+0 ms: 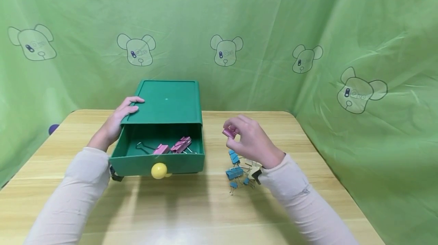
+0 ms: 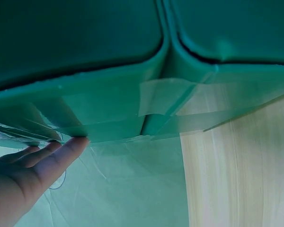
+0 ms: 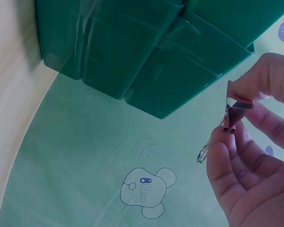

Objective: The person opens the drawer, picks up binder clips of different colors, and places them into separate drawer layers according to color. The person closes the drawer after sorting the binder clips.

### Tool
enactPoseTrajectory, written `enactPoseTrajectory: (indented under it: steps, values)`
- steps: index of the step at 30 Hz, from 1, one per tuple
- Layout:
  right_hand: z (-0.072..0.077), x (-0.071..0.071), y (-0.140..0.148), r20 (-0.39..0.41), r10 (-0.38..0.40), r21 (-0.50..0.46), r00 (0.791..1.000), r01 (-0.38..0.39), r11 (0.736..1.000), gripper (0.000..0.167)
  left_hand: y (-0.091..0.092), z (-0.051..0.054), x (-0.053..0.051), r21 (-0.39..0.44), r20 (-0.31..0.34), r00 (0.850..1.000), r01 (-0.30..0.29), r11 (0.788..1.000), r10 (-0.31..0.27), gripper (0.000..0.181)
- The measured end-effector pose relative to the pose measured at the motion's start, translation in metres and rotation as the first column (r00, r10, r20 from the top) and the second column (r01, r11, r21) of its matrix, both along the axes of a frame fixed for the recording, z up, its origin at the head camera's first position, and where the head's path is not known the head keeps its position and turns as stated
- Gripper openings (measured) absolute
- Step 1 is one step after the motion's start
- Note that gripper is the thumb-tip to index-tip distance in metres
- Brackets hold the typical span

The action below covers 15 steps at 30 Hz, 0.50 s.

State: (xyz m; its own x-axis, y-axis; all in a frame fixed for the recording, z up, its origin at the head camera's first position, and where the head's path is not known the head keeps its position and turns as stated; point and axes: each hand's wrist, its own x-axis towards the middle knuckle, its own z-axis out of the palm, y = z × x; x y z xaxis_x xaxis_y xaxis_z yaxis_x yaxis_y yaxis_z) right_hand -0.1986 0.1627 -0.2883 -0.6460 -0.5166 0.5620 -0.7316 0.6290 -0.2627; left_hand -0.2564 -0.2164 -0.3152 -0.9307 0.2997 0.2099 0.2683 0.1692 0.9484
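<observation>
My right hand (image 1: 251,138) pinches a pink binder clip (image 1: 228,134) above the table, to the right of a green drawer box (image 1: 167,102). In the right wrist view, thumb and fingers grip the clip (image 3: 237,112), and its wire handles point down. My left hand (image 1: 116,122) lies against the box's left side, fingers reaching onto the top edge; the left wrist view shows extended fingers (image 2: 61,161) touching the wall. The drawer (image 1: 137,166) is pulled out, with a yellow knob (image 1: 159,171) in front. Inside lie pink binder clips (image 1: 181,145), partly overlapping.
Below my right hand, blue binder clips (image 1: 234,173) and pale yellow ones (image 1: 254,171) lie in a loose pile on the wooden table (image 1: 191,214). The right forearm partly covers that pile. A green curtain (image 1: 260,16) with bear-head outlines hangs behind and at the right.
</observation>
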Motion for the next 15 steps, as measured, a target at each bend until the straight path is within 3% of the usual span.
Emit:
enactPoseTrajectory:
  steps: [15]
  values:
    - [0.008, 0.001, -0.012, -0.036, 0.051, 0.003, 0.998, -0.051, 0.999, 0.02, 0.0, -0.001, 0.0, 0.003, -0.002, 1.0, 0.001, 1.0, -0.001, 0.027]
